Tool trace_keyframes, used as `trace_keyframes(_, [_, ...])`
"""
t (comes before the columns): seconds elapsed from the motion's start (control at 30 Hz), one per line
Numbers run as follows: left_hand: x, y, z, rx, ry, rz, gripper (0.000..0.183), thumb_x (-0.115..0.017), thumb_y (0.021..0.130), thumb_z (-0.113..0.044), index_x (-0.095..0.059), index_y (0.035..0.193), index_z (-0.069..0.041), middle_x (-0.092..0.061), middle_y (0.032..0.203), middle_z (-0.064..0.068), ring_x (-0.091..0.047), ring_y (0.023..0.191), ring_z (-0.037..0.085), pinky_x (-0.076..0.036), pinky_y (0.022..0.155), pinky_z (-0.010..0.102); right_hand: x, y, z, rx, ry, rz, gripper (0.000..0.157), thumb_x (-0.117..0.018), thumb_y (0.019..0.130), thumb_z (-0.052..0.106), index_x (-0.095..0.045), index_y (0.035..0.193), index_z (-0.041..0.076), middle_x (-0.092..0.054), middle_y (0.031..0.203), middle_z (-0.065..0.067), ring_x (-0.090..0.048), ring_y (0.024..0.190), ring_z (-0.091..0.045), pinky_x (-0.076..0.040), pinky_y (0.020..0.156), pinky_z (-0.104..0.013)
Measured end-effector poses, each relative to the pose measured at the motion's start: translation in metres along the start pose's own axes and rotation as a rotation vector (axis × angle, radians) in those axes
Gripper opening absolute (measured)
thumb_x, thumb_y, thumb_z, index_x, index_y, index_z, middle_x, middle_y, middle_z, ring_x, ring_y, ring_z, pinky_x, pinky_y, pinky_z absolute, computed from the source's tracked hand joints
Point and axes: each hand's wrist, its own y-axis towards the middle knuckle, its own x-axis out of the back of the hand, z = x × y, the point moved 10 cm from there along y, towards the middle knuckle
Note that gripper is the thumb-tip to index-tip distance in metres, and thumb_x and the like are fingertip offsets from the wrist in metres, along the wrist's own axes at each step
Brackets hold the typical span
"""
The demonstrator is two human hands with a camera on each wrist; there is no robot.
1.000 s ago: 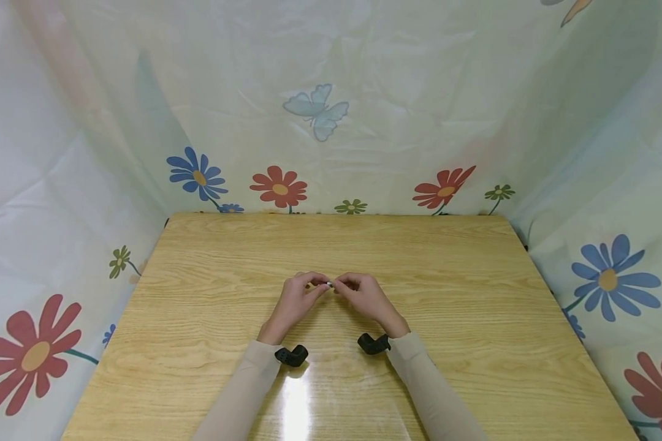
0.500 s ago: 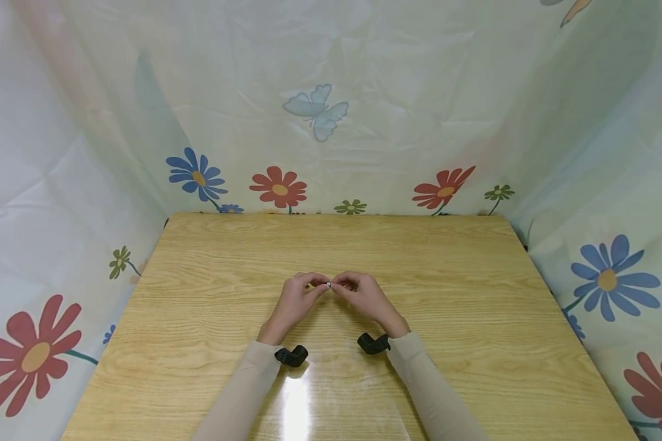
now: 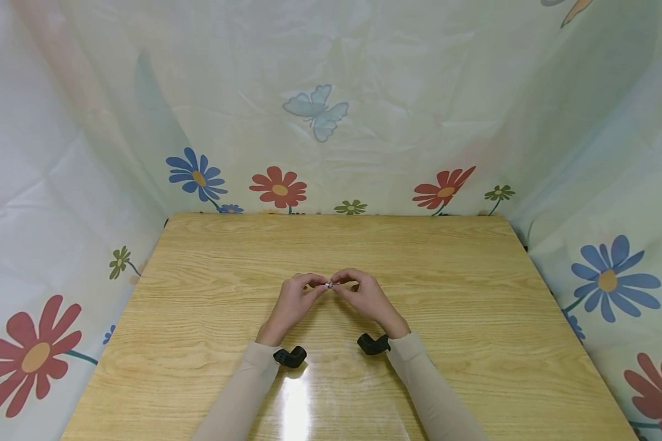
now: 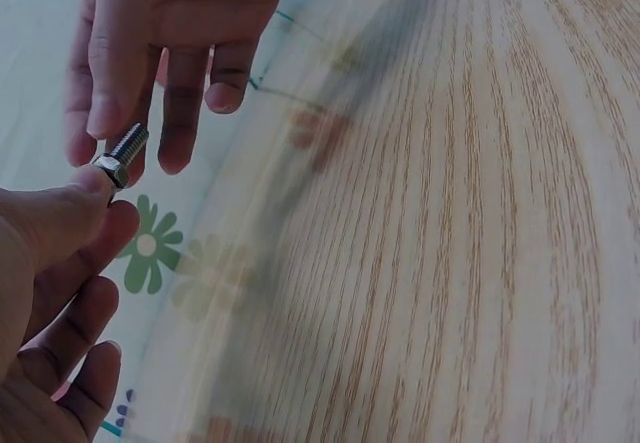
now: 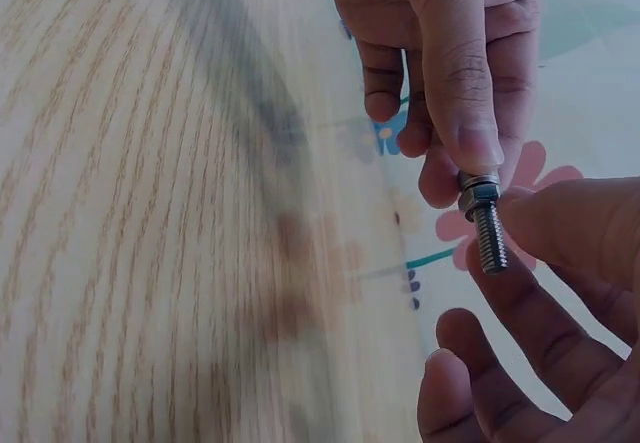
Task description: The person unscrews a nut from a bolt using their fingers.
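A small silver bolt (image 5: 490,243) with a hex nut (image 5: 480,196) on its thread is held over the table, roughly between the two hands. My left hand (image 3: 296,298) pinches its head end between thumb and index finger; the fingertips hide most of the head. The threaded end points toward my right hand (image 3: 368,298). In the right wrist view, the right thumb (image 5: 570,225) lies beside the nut and the index finger lies below the thread, with a gap between them. The other right fingers (image 5: 495,388) are loosely bent, apart from the bolt.
A wood-grain table (image 3: 419,257) lies under both hands. Flower-printed cloth (image 3: 358,122) hangs behind it and along both sides. Black wrist cameras (image 3: 290,356) sit at both sleeve cuffs.
The right thumb and index finger have parted, the index finger lifting slightly, so more of the bolt shows between the hands. The left hand has barely moved and keeps its pinch.
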Motion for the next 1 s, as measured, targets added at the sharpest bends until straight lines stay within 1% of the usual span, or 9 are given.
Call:
trace_keyframes(0.1, [0.0005, -0.0002, 0.0002, -0.001, -0.006, 0.001, 0.015, -0.073, 0.097, -0.02, -0.079, 0.108, -0.011, -0.075, 0.099, 0.003, -0.067, 0.097, 0.019, -0.059, 0.088, 0.047, 0.0015, 0.0004, 0.0017, 0.006, 0.006, -0.013, 0.029, -0.066, 0.103, 0.027, -0.07, 0.125, 0.008, -0.071, 0.12, -0.006, -0.067, 0.111, -0.024, -0.056, 0.091, -0.048])
trace_keyframes(0.17, [0.0007, 0.0, -0.0001, 0.0, -0.004, 0.004, 0.015, -0.073, 0.097, -0.02, -0.079, 0.108, -0.011, -0.076, 0.1, 0.003, -0.067, 0.097, 0.019, -0.058, 0.088, 0.046, 0.002, 0.0006, 0.0015, -0.005, 0.008, -0.018, 0.035, -0.063, 0.104, 0.03, -0.068, 0.129, 0.006, -0.071, 0.121, -0.007, -0.067, 0.112, -0.026, -0.057, 0.092, -0.048])
trace_keyframes(0.23, [0.0011, 0.0, -0.0014, -0.012, -0.002, -0.004, 0.015, -0.074, 0.096, -0.019, -0.079, 0.108, -0.011, -0.076, 0.1, 0.003, -0.067, 0.097, 0.019, -0.058, 0.088, 0.046, 0.0025, 0.0004, 0.0001, -0.021, 0.001, -0.025, 0.037, -0.061, 0.105, 0.032, -0.068, 0.13, 0.005, -0.072, 0.121, -0.007, -0.068, 0.11, -0.026, -0.057, 0.091, -0.047])
trace_keyframes(0.37, [0.0015, -0.001, -0.0034, -0.027, -0.003, -0.013, 0.015, -0.074, 0.096, -0.018, -0.078, 0.108, -0.011, -0.076, 0.102, 0.003, -0.067, 0.098, 0.02, -0.056, 0.09, 0.047, 0.0029, 0.0004, -0.003, -0.041, -0.015, -0.03, 0.032, -0.06, 0.106, 0.035, -0.074, 0.122, 0.011, -0.074, 0.116, -0.004, -0.069, 0.104, -0.022, -0.057, 0.087, -0.044])
trace_keyframes(0.47, [0.0014, -0.0019, -0.0041, -0.033, -0.002, -0.012, 0.016, -0.073, 0.096, -0.019, -0.078, 0.109, -0.011, -0.076, 0.104, 0.003, -0.067, 0.1, 0.019, -0.056, 0.091, 0.047, 0.0018, 0.0008, -0.0033, -0.034, -0.027, -0.02, 0.027, -0.06, 0.105, 0.036, -0.077, 0.113, 0.016, -0.076, 0.11, -0.002, -0.069, 0.099, -0.018, -0.057, 0.087, -0.043])
trace_keyframes(0.6, [0.0009, -0.0022, -0.0043, -0.038, 0.003, -0.008, 0.016, -0.073, 0.097, -0.02, -0.078, 0.11, -0.012, -0.076, 0.103, 0.002, -0.067, 0.099, 0.019, -0.056, 0.09, 0.046, -0.0002, 0.0006, -0.0026, -0.023, -0.026, -0.001, 0.026, -0.059, 0.106, 0.033, -0.079, 0.111, 0.016, -0.077, 0.106, -0.005, -0.069, 0.096, -0.017, -0.057, 0.084, -0.041])
trace_keyframes(0.77, [0.0, -0.002, -0.0027, -0.027, -0.006, -0.002, 0.016, -0.073, 0.097, -0.02, -0.078, 0.11, -0.012, -0.076, 0.103, 0.003, -0.067, 0.098, 0.019, -0.057, 0.089, 0.048, -0.0012, 0.0005, -0.0016, -0.014, -0.02, 0.007, 0.025, -0.06, 0.106, 0.031, -0.078, 0.112, 0.014, -0.077, 0.107, -0.006, -0.07, 0.096, -0.022, -0.057, 0.08, -0.037])
trace_keyframes(1.0, [0.0008, -0.002, -0.002, -0.025, -0.018, -0.006, 0.017, -0.073, 0.097, -0.019, -0.078, 0.111, -0.011, -0.075, 0.103, 0.003, -0.066, 0.099, 0.019, -0.056, 0.089, 0.049, -0.0027, 0.0014, -0.0011, -0.016, 0.013, 0.019, 0.024, -0.063, 0.104, 0.033, -0.077, 0.11, 0.014, -0.076, 0.107, -0.006, -0.07, 0.095, -0.03, -0.057, 0.073, -0.035])
